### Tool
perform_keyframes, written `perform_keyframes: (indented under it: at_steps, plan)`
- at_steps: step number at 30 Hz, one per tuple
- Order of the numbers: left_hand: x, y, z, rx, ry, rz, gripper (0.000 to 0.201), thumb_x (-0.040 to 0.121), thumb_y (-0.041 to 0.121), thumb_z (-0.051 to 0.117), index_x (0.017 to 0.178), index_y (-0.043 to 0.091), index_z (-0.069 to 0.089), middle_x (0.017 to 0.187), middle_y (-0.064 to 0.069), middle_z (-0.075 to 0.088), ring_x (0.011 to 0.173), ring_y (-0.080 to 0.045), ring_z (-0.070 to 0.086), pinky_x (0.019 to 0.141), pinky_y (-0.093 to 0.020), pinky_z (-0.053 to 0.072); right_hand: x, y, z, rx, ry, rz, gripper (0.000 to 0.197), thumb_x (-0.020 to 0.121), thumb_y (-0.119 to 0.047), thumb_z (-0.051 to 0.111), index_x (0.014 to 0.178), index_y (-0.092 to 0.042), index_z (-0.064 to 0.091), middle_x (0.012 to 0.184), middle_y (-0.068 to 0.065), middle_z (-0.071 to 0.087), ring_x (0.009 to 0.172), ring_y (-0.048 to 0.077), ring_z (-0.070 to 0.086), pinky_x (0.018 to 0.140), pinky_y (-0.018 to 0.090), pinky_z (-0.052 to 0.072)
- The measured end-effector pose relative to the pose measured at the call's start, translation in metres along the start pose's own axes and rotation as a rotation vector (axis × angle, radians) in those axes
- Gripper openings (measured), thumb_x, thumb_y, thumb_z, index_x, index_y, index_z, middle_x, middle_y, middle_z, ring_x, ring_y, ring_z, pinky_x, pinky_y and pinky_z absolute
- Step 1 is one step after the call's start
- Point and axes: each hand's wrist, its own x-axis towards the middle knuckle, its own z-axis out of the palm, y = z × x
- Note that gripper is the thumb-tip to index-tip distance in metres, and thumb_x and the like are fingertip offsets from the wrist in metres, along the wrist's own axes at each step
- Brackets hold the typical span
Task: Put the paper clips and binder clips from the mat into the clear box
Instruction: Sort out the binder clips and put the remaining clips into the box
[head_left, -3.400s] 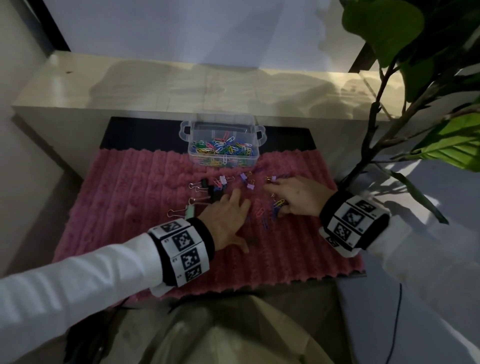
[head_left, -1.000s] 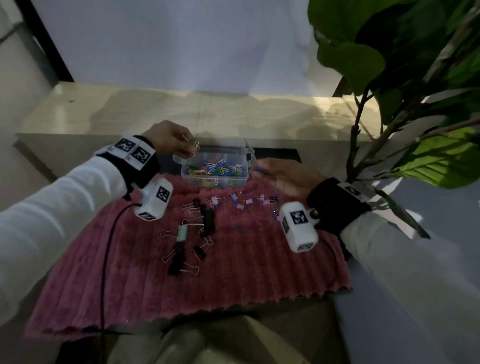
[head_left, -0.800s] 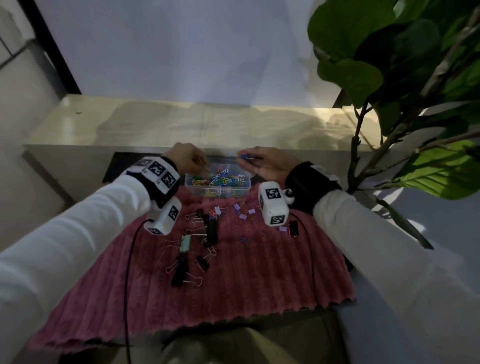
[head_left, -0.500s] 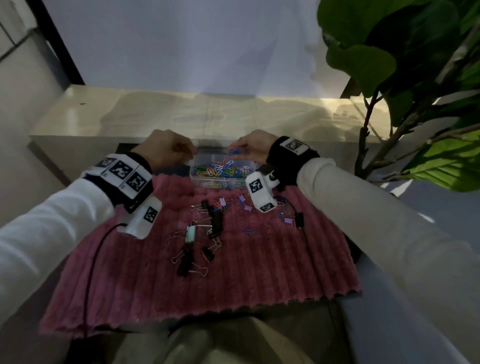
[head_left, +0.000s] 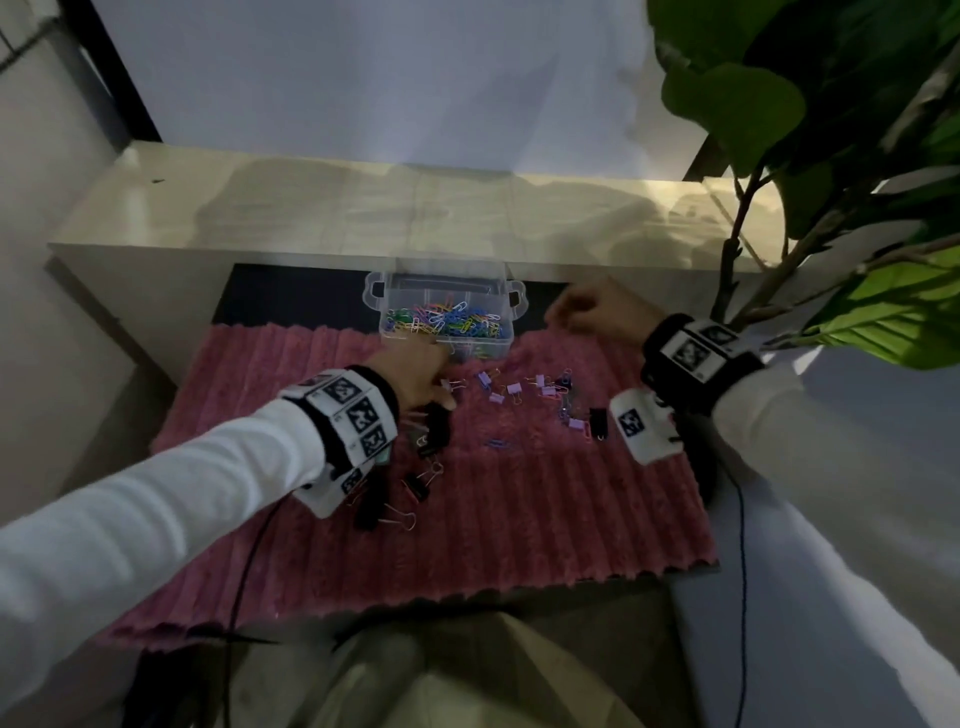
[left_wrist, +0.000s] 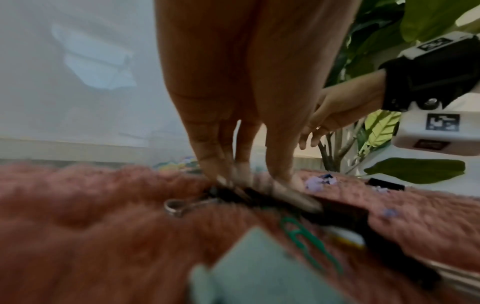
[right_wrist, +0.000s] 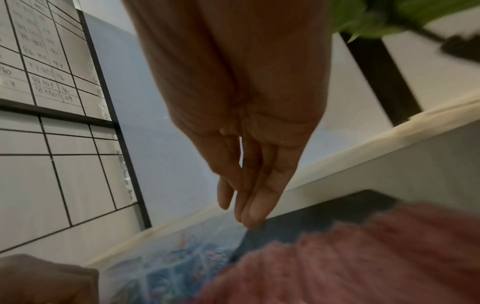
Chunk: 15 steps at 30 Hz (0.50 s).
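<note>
The clear box (head_left: 395, 332) stands at the far edge of the pink mat (head_left: 519, 519), filled with coloured paper clips (head_left: 447, 319). My left hand (head_left: 444, 395) is down on the mat just in front of the box. In the left wrist view its straight fingertips (left_wrist: 210, 170) touch a black binder clip (left_wrist: 233, 193) with a silver handle; motion blur hides any grip. More black binder clips (head_left: 436, 426), small purple ones (head_left: 514, 387) and a blue paper clip (head_left: 497, 443) lie loose. My right hand (head_left: 558, 317) hovers right of the box, fingers (right_wrist: 254, 209) straight and empty.
A teal binder clip (left_wrist: 259, 267) and a green paper clip (left_wrist: 306, 240) lie close under my left wrist. A pale low ledge (head_left: 415, 218) runs behind the box. A leafy plant (head_left: 831, 156) overhangs the right side. A thin cable (head_left: 740, 545) trails off the mat's right edge.
Both hands have left the box. The left came down and toward me onto the black clips. The right moved rightwards, and the blue clip it carried is no longer in its fingers.
</note>
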Motion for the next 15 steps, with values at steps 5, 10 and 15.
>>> perform_keyframes:
  at_steps: [5, 10, 15]
  plan:
    - [0.006, 0.007, 0.009, -0.1, 0.05, -0.09, 0.062, 0.07, 0.04, 0.073, 0.108, -0.002, 0.049, 0.117, -0.019, 0.054, 0.108, -0.033, 0.051, 0.084, -0.038, 0.043, -0.018, 0.02, 0.009, -0.147, 0.079, -0.065, 0.018, 0.083, 0.002, 0.055, 0.096, -0.003, 0.067, 0.102, 0.014, 0.07, 0.092, 0.019, 0.063, 0.088, 0.032, 0.049]
    - [0.005, 0.001, 0.008, -0.247, 0.004, -0.086, 0.046, 0.069, 0.02, 0.076, 0.108, 0.002, 0.057, 0.106, -0.016, 0.066, 0.101, -0.03, 0.06, 0.085, -0.036, 0.046, -0.01, -0.025, 0.064, -0.329, -0.118, -0.292, 0.014, 0.085, -0.004, 0.057, 0.097, -0.005, 0.064, 0.098, 0.012, 0.069, 0.09, 0.024, 0.064, 0.077, 0.032, 0.047]
    - [0.0, 0.003, 0.003, -0.213, -0.011, -0.076, 0.034, 0.073, 0.011, 0.069, 0.104, -0.001, 0.06, 0.109, -0.021, 0.064, 0.101, -0.03, 0.06, 0.082, -0.031, 0.044, 0.011, -0.051, 0.104, -0.528, -0.176, -0.286, 0.026, 0.083, -0.014, 0.063, 0.106, -0.003, 0.056, 0.112, 0.016, 0.06, 0.105, 0.029, 0.057, 0.076, 0.032, 0.043]
